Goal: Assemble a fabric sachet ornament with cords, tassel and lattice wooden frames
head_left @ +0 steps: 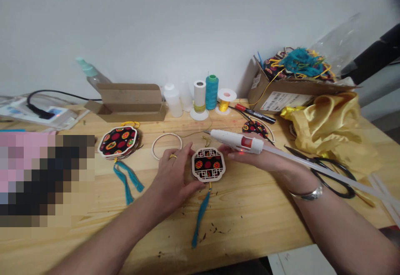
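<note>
Here, left hand (pixel 171 177) open, flat against lobed wooden lattice ornament (pixel 208 164), right hand (pixel 262 160) grip closed around white glue gun (pixel 237 140).

The pale wooden table (pixel 250 216) looked matt and slightly rough, its grain showing. The white plastic glue gun (pixel 237 141) was smooth with a faint sheen. The lobed ornament of pale fretwork wood (pixel 208 164) carried matt printed cloth behind its lattice, and its teal thread tassel (pixel 200 216) looked soft. The yellow satin cloth (pixel 331 125) shone glossy, the brown cardboard box (pixel 281 96) was dull, and the silver metal bracelet (pixel 308 193) gleamed.
</note>
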`<move>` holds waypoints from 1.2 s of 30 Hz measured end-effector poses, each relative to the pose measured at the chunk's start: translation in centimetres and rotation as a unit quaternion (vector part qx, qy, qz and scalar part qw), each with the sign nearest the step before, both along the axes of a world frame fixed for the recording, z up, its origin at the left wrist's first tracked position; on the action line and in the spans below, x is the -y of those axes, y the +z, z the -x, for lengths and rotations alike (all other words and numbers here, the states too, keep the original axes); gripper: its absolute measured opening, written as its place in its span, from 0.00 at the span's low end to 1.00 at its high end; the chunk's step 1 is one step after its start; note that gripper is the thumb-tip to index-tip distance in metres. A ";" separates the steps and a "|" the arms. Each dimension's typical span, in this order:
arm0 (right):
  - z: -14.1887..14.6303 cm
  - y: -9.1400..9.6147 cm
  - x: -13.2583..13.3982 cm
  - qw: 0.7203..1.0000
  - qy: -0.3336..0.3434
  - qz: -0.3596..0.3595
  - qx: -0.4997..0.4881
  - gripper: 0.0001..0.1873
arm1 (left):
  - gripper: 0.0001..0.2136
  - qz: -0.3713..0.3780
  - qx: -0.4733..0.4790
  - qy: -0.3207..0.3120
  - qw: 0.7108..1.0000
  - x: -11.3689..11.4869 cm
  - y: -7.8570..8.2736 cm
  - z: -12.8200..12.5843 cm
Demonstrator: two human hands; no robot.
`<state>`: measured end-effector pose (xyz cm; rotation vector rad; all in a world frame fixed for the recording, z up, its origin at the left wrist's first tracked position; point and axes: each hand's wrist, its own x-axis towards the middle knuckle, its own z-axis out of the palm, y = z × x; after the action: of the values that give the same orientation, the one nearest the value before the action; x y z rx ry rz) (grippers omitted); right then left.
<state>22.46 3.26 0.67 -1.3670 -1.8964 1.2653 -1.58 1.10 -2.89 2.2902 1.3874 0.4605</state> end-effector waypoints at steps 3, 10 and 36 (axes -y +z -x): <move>0.0 -0.1 -0.1 1.000 0.002 0.002 -0.002 0.13 | 0.37 -0.010 -0.010 -0.001 1.000 0.0 0.0 0.0; -0.1 -0.8 -0.2 0.999 0.003 0.009 -0.032 0.12 | 0.35 -0.017 -0.035 0.001 0.999 0.1 0.3 0.0; -0.3 -0.1 -0.1 1.000 -0.008 0.012 0.011 0.13 | 0.34 -0.025 -0.033 0.013 0.999 0.5 0.6 0.1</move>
<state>22.77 3.39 0.60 -1.4114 -1.8868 1.2743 -1.65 0.64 -2.29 2.3501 1.4540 0.4370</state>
